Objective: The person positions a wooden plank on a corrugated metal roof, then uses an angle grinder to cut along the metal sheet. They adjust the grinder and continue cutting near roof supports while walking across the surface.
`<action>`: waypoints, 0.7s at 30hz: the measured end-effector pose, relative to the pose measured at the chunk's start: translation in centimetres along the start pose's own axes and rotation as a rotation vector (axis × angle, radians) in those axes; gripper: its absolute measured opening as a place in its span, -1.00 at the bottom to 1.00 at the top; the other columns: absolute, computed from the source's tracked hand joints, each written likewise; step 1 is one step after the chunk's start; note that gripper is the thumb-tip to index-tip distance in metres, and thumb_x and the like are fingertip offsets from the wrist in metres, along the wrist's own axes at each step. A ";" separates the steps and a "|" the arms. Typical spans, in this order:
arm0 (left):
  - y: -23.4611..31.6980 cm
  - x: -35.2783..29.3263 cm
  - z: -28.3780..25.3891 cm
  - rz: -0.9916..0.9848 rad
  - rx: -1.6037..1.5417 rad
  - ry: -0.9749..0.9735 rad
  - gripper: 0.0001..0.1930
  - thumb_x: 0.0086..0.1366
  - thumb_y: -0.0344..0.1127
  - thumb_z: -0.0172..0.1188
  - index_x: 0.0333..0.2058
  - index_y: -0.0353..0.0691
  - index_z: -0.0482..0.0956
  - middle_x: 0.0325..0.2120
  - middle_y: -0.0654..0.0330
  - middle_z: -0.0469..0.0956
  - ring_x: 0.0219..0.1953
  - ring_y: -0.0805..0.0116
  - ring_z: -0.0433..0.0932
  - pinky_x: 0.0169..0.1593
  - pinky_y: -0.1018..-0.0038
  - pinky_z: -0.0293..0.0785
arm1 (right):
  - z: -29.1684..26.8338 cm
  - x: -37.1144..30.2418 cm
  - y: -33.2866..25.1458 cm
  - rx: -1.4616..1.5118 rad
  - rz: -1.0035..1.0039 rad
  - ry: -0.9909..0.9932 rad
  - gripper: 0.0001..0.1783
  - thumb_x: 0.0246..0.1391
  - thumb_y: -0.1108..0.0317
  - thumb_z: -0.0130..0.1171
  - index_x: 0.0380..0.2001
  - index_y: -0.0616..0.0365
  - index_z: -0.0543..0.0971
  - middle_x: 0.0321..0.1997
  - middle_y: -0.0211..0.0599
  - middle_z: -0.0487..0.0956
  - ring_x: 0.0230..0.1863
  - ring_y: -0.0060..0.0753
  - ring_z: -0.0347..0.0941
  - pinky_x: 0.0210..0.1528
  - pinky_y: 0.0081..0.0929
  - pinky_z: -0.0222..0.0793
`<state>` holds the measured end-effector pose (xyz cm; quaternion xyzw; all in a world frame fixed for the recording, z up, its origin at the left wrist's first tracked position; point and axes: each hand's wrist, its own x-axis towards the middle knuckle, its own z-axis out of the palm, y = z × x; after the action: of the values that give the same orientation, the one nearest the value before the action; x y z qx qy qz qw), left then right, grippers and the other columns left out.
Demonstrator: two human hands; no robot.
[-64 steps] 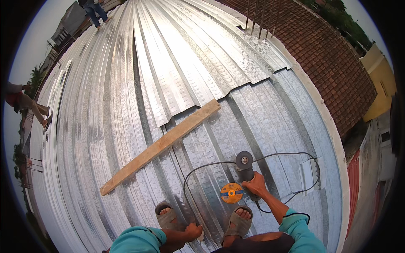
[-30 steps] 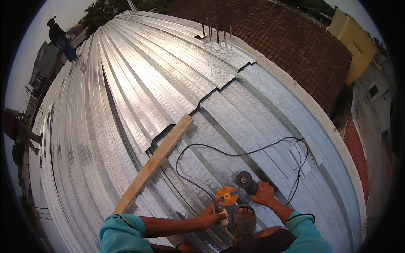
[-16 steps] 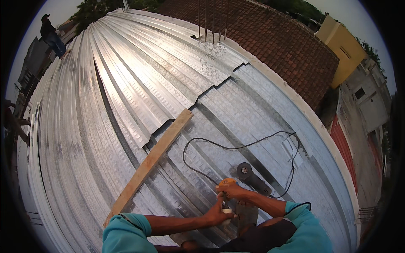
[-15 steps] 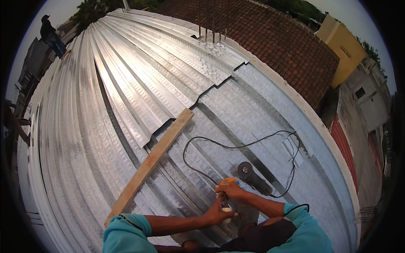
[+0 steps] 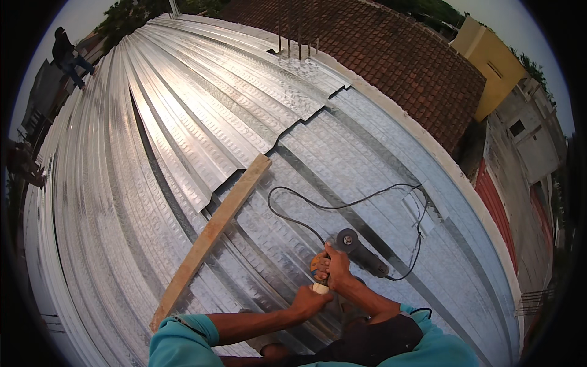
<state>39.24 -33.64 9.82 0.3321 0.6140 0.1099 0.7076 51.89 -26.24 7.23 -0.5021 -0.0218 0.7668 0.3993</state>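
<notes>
Head view — pale connector [image 5: 320, 287] pokes from the left hand [image 5: 310, 302].

orange disc [image 5: 315, 265], dark grey grinder [image 5: 365, 257]

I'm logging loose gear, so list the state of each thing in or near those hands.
Left hand: closed around pale connector
Pale connector: gripped; plugged in or not, unclear
Right hand: closed on black cord
Black cord: slack, looped over metal sheets
Angle grinder: lying down, unheld
Orange disc: unmounted, partly hidden by right hand
Wooden plank: lying slantwise across metal sheets
</notes>
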 end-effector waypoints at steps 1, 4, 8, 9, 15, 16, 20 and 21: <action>0.2 -0.1 0.0 0.012 0.052 0.006 -0.68 0.11 -0.17 0.38 -0.41 -0.38 0.61 -0.53 0.17 0.64 -0.47 0.42 0.60 -0.38 0.39 0.48 | -0.4 0.0 0.0 0.022 -0.008 -0.001 -0.59 0.44 -0.02 0.04 -0.40 0.01 0.35 -0.66 -0.58 0.19 -0.74 -0.60 0.07 -0.70 -0.47 0.05; -0.3 0.3 0.2 0.029 0.242 0.037 -0.64 0.10 -0.13 0.38 -0.40 -0.41 0.61 -0.53 0.12 0.65 -0.46 0.31 0.64 -0.34 0.32 0.52 | -0.3 -0.2 -0.2 0.076 -0.019 0.024 -0.59 0.44 -0.03 0.03 -0.41 0.01 0.36 -0.68 -0.59 0.18 -0.75 -0.60 0.04 -0.73 -0.48 0.01; 1.4 -0.5 0.3 0.033 0.377 0.075 -0.47 0.07 0.01 0.33 -0.21 -0.43 0.67 -0.33 -0.16 0.71 -0.23 -0.07 0.73 -0.11 0.14 0.60 | -0.3 -0.4 -1.0 0.115 -0.031 -0.012 -0.57 0.45 -0.03 0.03 -0.43 0.01 0.35 -0.69 -0.60 0.16 -0.76 -0.61 0.02 -0.74 -0.48 0.02; 3.1 -1.3 0.3 -0.002 0.404 0.057 -0.46 0.08 0.02 0.32 -0.19 -0.42 0.67 -0.29 -0.16 0.71 -0.18 -0.09 0.73 -0.07 0.13 0.60 | -0.4 -0.3 -1.5 0.095 -0.086 0.022 -0.57 0.45 -0.03 0.02 -0.45 0.00 0.33 -0.70 -0.61 0.15 -0.77 -0.61 0.01 -0.75 -0.49 0.00; -11.8 -3.2 0.5 0.079 0.596 0.048 -0.36 0.09 0.05 0.41 0.01 -0.34 0.61 -0.06 -0.12 0.68 0.03 -0.01 0.66 0.10 0.22 0.54 | -3.8 0.2 -16.2 0.205 -0.694 0.183 -0.57 0.47 -0.02 -0.02 -0.46 -0.04 0.31 -0.71 -0.65 0.12 -0.76 -0.68 -0.01 -0.75 -0.58 -0.05; -8.9 -2.2 -0.3 -0.241 0.461 0.022 -0.35 0.04 0.01 0.49 0.00 -0.34 0.61 -0.08 -0.05 0.69 0.00 0.07 0.67 0.05 0.24 0.56 | -2.9 -0.9 -15.9 0.102 -0.648 0.158 -0.57 0.47 -0.01 -0.01 -0.46 -0.03 0.33 -0.70 -0.65 0.14 -0.75 -0.70 0.02 -0.73 -0.57 0.02; -10.0 0.9 -5.0 -0.103 0.197 0.177 -0.30 0.09 -0.10 0.46 0.14 -0.38 0.50 -0.13 -0.10 0.66 -0.08 0.02 0.68 0.06 0.23 0.55 | 0.3 -0.4 -9.6 -0.202 -0.383 -0.103 -0.65 0.44 0.07 0.08 -0.29 0.15 0.46 -0.59 -0.52 0.37 -0.62 -0.59 0.31 -0.51 -0.49 0.35; -10.5 1.2 -5.8 -0.091 0.223 0.293 -0.28 0.09 -0.11 0.46 0.16 -0.40 0.49 -0.08 -0.13 0.65 -0.06 0.05 0.67 0.06 0.25 0.55 | 0.6 0.1 -7.1 -0.288 -0.296 -0.192 -0.65 0.43 0.09 0.09 -0.20 0.21 0.51 -0.53 -0.46 0.47 -0.56 -0.54 0.42 -0.42 -0.45 0.44</action>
<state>31.42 -38.98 2.34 0.3609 0.7332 0.0562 0.5736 55.58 -21.14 10.50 -0.4700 -0.2422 0.7331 0.4278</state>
